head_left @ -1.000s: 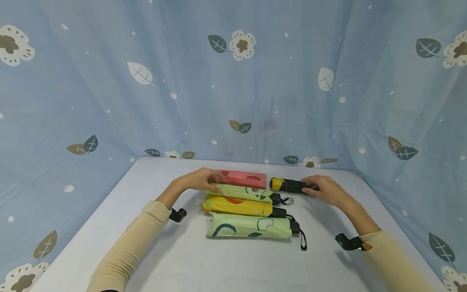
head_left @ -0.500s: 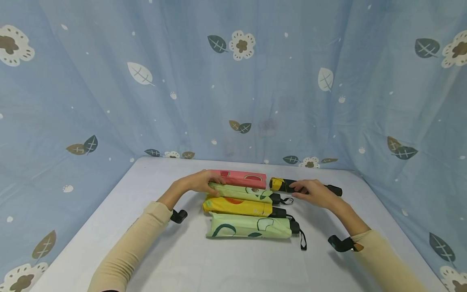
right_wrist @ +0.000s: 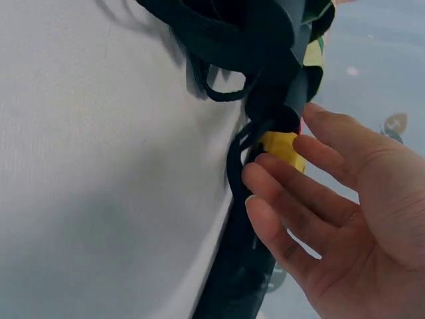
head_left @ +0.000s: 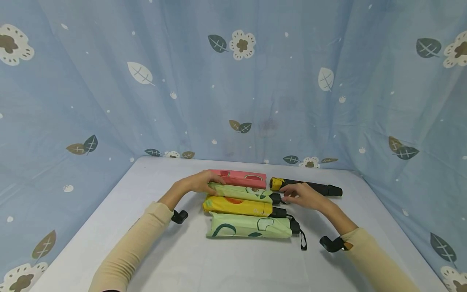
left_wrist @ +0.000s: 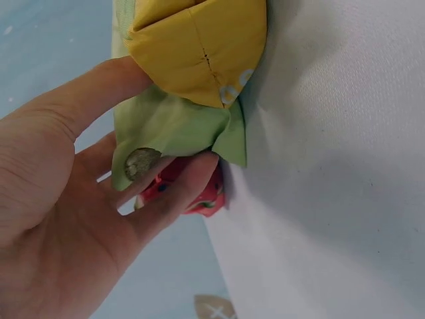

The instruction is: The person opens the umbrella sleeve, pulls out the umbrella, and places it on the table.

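Note:
My left hand holds the left end of a light green folding umbrella, thumb on the near side and fingers on the far side. In the left wrist view those fingers reach between this green umbrella and a red-pink one. My right hand is at the strap and black handle of the same green umbrella, fingers loosely bent. In the right wrist view the thumb tip of the right hand is at a black handle; I cannot tell whether it touches.
A pink umbrella lies behind the held one. A yellow umbrella and another green umbrella lie in front. At the back right is a black-and-yellow umbrella. The white table ends at a blue curtain.
My right hand has let go of the black-and-yellow umbrella and moved left and nearer to the green umbrella's handle. The left hand has barely shifted on the green umbrella's end.

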{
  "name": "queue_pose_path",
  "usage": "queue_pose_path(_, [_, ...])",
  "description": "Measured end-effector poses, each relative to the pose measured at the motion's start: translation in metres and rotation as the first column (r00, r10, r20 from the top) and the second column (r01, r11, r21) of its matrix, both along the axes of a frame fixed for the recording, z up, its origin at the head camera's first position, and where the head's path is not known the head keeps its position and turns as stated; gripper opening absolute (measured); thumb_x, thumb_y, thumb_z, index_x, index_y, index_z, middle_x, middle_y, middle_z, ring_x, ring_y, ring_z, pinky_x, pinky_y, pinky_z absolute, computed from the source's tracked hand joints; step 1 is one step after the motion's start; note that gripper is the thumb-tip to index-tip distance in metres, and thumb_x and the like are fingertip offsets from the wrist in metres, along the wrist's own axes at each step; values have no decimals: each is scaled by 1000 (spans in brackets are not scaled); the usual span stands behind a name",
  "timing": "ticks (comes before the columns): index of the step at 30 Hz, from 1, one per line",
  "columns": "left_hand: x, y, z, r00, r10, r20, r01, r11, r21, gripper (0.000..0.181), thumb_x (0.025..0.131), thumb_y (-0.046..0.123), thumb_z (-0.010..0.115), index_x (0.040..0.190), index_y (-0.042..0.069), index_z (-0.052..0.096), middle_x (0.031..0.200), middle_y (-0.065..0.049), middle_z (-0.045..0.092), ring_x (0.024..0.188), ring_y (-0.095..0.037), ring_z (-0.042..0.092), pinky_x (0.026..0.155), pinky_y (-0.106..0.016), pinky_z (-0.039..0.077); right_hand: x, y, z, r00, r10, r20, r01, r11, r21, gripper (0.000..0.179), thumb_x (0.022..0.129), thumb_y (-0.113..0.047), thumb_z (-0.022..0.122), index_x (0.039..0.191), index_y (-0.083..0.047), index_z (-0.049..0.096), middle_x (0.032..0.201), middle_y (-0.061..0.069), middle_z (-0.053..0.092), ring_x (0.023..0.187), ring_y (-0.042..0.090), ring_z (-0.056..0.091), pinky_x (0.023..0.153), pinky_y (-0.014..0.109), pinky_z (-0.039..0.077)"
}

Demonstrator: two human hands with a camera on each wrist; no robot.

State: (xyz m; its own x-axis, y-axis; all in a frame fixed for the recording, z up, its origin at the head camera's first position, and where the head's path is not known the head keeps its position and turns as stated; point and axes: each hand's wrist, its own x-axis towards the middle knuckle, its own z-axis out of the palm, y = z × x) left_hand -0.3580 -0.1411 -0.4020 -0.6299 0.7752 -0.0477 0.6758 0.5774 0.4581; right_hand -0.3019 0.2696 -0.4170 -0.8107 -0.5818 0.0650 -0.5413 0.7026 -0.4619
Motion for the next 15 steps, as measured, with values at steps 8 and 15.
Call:
queue_pose_path(8, [1, 0, 1, 1000, 1, 2, -1, 1000, 2, 42, 88, 16, 74, 129, 11, 65, 130, -5, 66, 122, -24, 58, 104, -43, 47, -3, -5, -4, 999, 52, 7, -51, 998, -21, 38, 96, -24, 64, 127, -2, 64, 104, 8, 73, 93, 21, 69, 79, 29, 57])
queue_pose_path(15, [-2, -5, -4, 998, 34, 44, -35, 999, 9, 44, 87, 15, 74, 130, 17, 64, 132, -1, 64, 125, -20, 55, 105, -43, 45, -6, -9, -8, 998, 67, 20, -67, 998, -10, 42, 94, -26, 66, 127, 1, 62, 106, 11, 73, 94, 25, 69, 76, 27, 56])
